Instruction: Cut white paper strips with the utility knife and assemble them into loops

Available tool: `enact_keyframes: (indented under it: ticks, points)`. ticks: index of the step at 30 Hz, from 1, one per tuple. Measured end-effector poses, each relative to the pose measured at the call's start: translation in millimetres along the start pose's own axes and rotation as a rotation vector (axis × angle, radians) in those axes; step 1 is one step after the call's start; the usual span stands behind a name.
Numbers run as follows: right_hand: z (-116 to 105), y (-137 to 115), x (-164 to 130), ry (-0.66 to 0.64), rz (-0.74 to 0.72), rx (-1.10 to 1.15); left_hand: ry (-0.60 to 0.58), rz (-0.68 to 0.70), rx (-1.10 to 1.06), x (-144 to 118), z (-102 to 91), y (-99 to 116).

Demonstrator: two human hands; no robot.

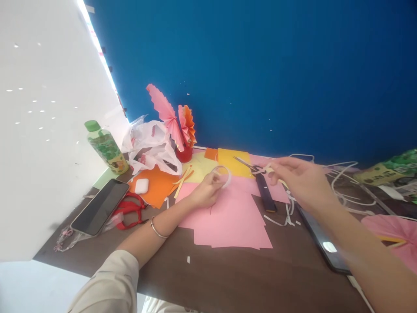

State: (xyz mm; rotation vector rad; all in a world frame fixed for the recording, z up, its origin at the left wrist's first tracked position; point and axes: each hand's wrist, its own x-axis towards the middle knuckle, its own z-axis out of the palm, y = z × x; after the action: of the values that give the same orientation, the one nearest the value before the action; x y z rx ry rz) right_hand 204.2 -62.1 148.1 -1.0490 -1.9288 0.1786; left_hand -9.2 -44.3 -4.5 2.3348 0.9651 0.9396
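Observation:
My left hand is closed on a thin white roll of tape, held up above a stack of pink paper sheets. My right hand is raised to the right, its thumb and fingers pinched on a thin pale strip; whether this strip joins the roll I cannot tell. Just left of those fingertips, scissors lie with their blades pointing left over yellow paper. Below them is a dark, narrow bar-shaped object.
On the left are a phone, red straps, a white case on orange paper, a green-capped bottle and plastic bags. Folded paper fans stand against the blue wall. Another phone and cables lie right.

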Motion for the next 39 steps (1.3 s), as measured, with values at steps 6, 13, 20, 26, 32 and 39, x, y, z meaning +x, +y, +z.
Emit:
enact_keyframes:
  ticks: [6,13,20,26,32,39]
  points:
    - [6,15,-29,-0.081,0.304,0.3,-0.025,-0.054,0.169,1,-7.2,13]
    - [8,25,-61,0.003,0.648,0.768,-0.172,-0.518,0.547,19,-62.2,20]
    - [39,31,-79,0.186,0.885,1.209,-0.284,-0.652,0.639,9,-76.9,6]
    - [63,33,-84,0.232,0.87,1.36,-0.246,-0.645,0.608,12,-74.4,1]
    - [65,39,-90,0.266,0.832,1.37,-0.065,-0.597,0.394,18,-88.5,4]
    - [60,33,-94,0.256,1.06,1.542,0.113,-0.67,-0.179,20,-88.8,9]
